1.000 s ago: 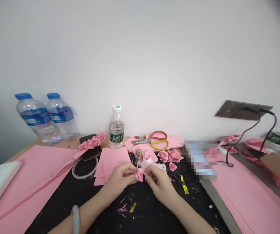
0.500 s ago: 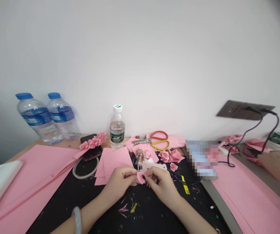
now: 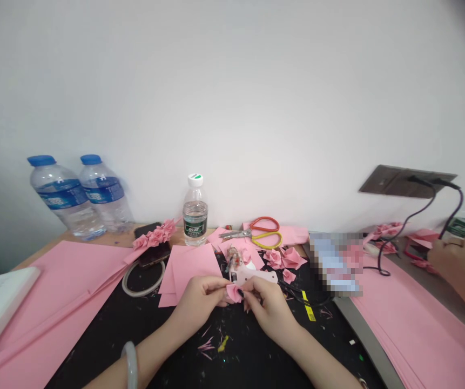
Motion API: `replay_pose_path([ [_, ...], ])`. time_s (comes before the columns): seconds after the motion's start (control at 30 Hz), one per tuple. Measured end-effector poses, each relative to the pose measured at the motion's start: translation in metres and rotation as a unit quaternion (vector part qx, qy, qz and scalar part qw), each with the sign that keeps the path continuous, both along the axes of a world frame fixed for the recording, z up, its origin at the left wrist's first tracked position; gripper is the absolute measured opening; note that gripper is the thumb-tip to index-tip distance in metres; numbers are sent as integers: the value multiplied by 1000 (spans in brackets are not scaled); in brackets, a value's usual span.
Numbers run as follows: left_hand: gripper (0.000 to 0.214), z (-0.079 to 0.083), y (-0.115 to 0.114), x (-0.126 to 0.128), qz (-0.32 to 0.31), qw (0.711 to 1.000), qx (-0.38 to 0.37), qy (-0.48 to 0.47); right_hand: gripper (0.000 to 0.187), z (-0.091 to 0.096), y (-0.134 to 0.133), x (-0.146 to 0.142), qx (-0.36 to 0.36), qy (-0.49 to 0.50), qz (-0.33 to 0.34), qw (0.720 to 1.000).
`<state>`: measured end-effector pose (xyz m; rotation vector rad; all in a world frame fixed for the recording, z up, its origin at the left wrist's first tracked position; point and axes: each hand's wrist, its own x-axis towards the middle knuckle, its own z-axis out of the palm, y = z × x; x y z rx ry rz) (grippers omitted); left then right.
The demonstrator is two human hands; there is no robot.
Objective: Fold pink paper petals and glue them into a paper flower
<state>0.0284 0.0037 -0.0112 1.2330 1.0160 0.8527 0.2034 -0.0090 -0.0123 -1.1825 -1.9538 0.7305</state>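
Observation:
My left hand [image 3: 200, 302] and my right hand [image 3: 270, 308] meet over a black mat [image 3: 167, 335]. Both pinch a small folded pink paper flower [image 3: 233, 292] between their fingertips. A pale bangle [image 3: 130, 362] sits on my left wrist. Just behind the flower lies a white glue gun [image 3: 252, 275]. Several finished pink paper flowers [image 3: 283, 259] lie to the right of it, and a row of them [image 3: 154, 236] rests on a dark phone further left.
Pink paper sheets [image 3: 66, 281] cover the table's left and right sides. Two blue-capped bottles [image 3: 82, 197] and a small bottle [image 3: 195, 212] stand by the wall. Scissors [image 3: 256, 233] lie behind. Another person's hand [image 3: 459, 259] is at the right, near black cables [image 3: 402, 227].
My hands have turned the pink flower slightly and stay together. The other person's hand at the right has drawn in and lies lower by the cables.

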Motion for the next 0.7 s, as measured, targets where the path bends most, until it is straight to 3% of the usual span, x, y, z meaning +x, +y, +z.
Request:
replay_pose_path([
  [0.3, 17, -4, 1, 2, -3, 1000, 24, -7, 18, -2, -3, -1, 10, -4, -17, 1000],
  [0.5, 24, -8, -1, 3, -57, 996, -22, -58, 11, -3, -1, -3, -14, 36, -55, 998],
  [0.6, 27, -4, -2, 3, -48, 996, -47, -61, 8, -2, -3, -3, 11, 60, -74, 995],
  [0.7, 30, 3, -4, 4, -12, 995, -72, -72, 20, 5, -7, -3, 63, 55, -52, 995],
])
